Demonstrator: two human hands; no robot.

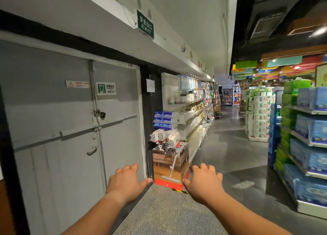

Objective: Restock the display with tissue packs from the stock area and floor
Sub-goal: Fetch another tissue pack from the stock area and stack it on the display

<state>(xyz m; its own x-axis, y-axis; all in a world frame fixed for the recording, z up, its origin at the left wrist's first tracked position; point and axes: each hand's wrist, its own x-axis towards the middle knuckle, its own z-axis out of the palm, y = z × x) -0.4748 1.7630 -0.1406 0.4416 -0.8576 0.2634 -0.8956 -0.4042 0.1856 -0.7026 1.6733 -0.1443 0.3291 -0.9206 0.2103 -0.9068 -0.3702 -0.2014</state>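
Left hand [126, 180] and right hand [203, 180] at lower centre — apart, fingers loosely curled, empty, blue tissue packs [311, 125] on shelves at right

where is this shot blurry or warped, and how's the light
Head view: wide-angle bend bows the door and ceiling edge; the blue packs at the right edge smear with blur; the aisle is dim, with bright lamp glare at top right; both hands, left and right, look sharp.
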